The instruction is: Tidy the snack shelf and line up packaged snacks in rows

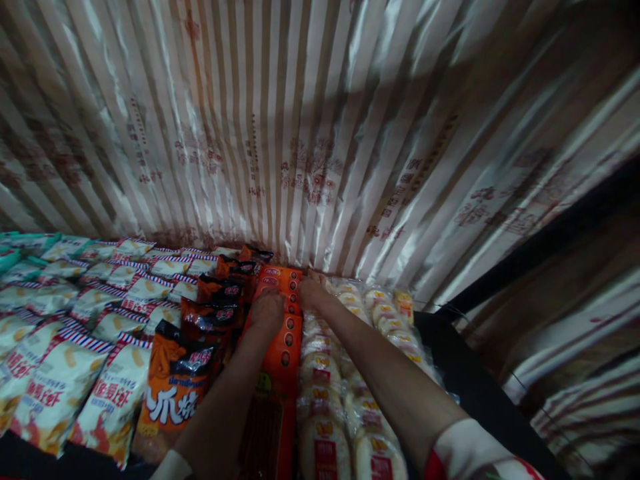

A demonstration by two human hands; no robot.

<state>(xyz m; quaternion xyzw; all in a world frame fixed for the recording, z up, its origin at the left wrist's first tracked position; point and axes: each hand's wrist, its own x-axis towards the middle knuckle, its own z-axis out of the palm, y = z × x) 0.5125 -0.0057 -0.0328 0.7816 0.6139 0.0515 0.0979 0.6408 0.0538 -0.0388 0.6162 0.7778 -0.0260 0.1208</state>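
Note:
A row of flat orange packets with small round pictures runs back towards the curtain. My left hand is closed over the left side of the far orange packet. On the opposite side, my right hand has its fingers bent at the same packet's right edge. The fingertips of both hands are partly hidden, and the picture is dim there. To the left of the packets stand black-and-orange snack bags. Round cakes in clear wrappers lie in rows under and beside my right forearm.
White snack bags with striped tops fill the left side in several rows. Teal bags lie at the far left. A pale striped curtain hangs behind the goods. A dark bar slants up at the right, beyond the black table surface.

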